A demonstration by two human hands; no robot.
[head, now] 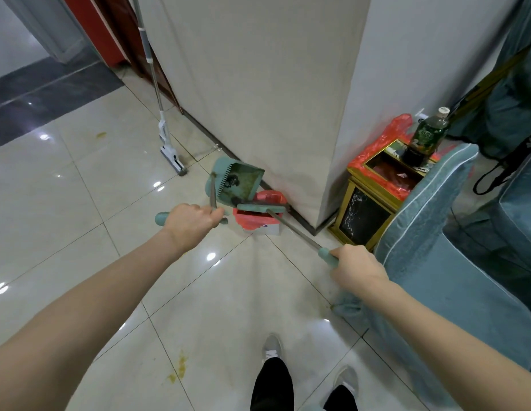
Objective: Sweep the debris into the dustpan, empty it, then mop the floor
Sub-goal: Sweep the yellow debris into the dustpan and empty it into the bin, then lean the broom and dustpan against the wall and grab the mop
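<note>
My left hand [190,221] grips the teal handle of a green dustpan [237,180]. The pan is lifted and tipped over a small white bin with a red liner [258,222], and dark debris lies inside it. My right hand [357,269] is closed around the teal grip of the broom handle [294,231]. The broom's green head [262,207] rests across the top of the small bin, right under the pan's edge. A flat mop [169,143] leans upright against the beige wall to the left.
A gold-framed bin with a red liner [377,185] stands at the wall corner with a green bottle [427,134] on it. A blue fabric chair [454,262] crowds the right side. Yellow stains [179,367] mark the glossy tile floor. My feet [271,347] are below.
</note>
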